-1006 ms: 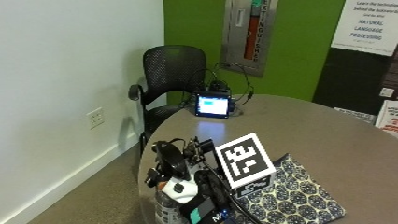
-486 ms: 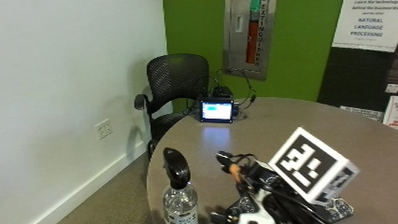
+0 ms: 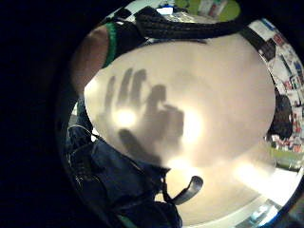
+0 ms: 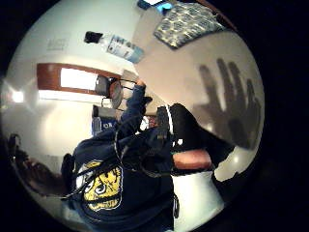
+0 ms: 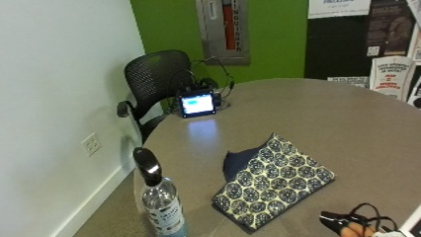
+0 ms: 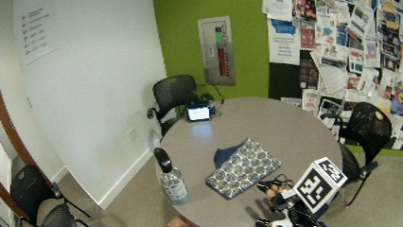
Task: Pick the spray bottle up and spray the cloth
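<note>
A clear spray bottle (image 5: 160,199) with a black trigger head stands upright at the near left edge of the round grey table (image 5: 329,118). Nothing touches it. A folded blue patterned cloth (image 5: 276,183) lies flat to its right. My gloved right hand (image 5: 347,225) hovers at the table's near right, beyond the cloth and far from the bottle. In the wide view the hand (image 6: 273,190) is beside the cloth (image 6: 244,166), with the bottle (image 6: 171,178) well to the left. The thumb side palm view shows the bottle (image 4: 116,44), the cloth (image 4: 186,21) and a shadow of spread fingers on the table.
A small lit screen device (image 5: 198,104) with cables sits at the table's far edge. A black chair (image 5: 158,79) stands behind it by the white wall. Another black chair (image 6: 368,133) stands at the right. Bare tabletop lies beyond the cloth.
The outside camera has shifted. My hand has moved from beside the bottle, rightward past the cloth, to the table's near right. The bottle stays standing on the table.
</note>
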